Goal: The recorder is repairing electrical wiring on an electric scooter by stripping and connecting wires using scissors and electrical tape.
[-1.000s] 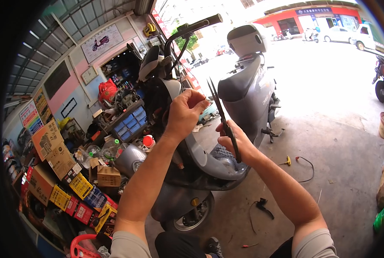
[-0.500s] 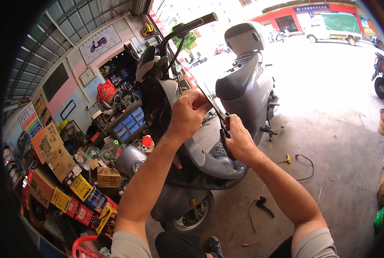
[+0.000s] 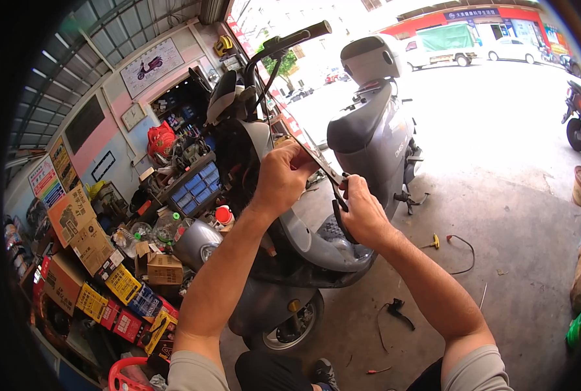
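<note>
My left hand (image 3: pixel 281 177) is raised in front of the scooter (image 3: pixel 362 143), thumb and fingers pinched on a thin dark cable (image 3: pixel 315 154). This strip-like line slopes down from the handlebar area toward my right hand (image 3: pixel 363 212). My right hand is closed round a black-handled tool (image 3: pixel 340 218), its metal end pointing up and left at the cable. Whether the tool is scissors or pliers I cannot make out. The fingers hide part of its handles. Above my left hand is the scooter's handlebar (image 3: pixel 290 40), with front panels removed and dark inner parts exposed.
On the floor at right lie a yellow-handled tool (image 3: pixel 436 242), a dark cable (image 3: pixel 473 254) and a black brake lever (image 3: pixel 400 314). Boxes (image 3: pixel 88 238), blue parts bins (image 3: pixel 196 190) and bottles crowd the left. A red stool (image 3: pixel 118 375) is at the lower left.
My hands keep nearly the same pose, with the tool's metal end tilted slightly differently. Outside, the green-covered truck has moved left and a white car has come into view.
</note>
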A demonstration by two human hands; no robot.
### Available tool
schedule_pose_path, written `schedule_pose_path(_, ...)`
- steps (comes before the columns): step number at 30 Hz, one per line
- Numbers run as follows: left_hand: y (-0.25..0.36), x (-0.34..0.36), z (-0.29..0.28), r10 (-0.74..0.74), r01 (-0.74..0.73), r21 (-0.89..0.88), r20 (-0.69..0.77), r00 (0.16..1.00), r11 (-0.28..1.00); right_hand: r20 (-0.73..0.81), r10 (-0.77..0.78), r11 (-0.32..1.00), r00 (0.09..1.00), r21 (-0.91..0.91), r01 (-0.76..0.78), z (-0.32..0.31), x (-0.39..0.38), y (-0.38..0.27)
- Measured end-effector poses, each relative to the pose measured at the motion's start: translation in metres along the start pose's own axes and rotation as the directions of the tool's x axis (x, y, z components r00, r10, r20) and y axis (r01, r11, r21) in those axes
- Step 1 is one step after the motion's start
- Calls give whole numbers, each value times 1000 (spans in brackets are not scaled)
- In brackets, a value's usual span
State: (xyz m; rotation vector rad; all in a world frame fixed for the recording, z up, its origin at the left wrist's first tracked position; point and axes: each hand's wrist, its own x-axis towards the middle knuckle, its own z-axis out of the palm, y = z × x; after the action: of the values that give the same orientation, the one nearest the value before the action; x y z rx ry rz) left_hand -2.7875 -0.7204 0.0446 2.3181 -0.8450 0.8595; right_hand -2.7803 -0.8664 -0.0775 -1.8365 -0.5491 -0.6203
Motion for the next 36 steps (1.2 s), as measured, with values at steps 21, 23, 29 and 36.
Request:
schedule_pose_path(21,-6,-2,5,-23,23,-65,2,1000,998,-62,-24,996,998,85,29,0,0,5)
schedule_pose_path(23,-1,-1,6,-13,11,-82,-35,999,997,-51,-13,996,999,93,18,0,0,5)
schedule_pose_path(29,-3,-1,4,65,-66,-30,-18,998,997,-40,-12,1000,999,9,12,-3,-1,3)
schedule_pose_path(36,-9,0,3,47,-46,-63,19,999,997,-59,-54,998,997,19,55,-1,-1,8)
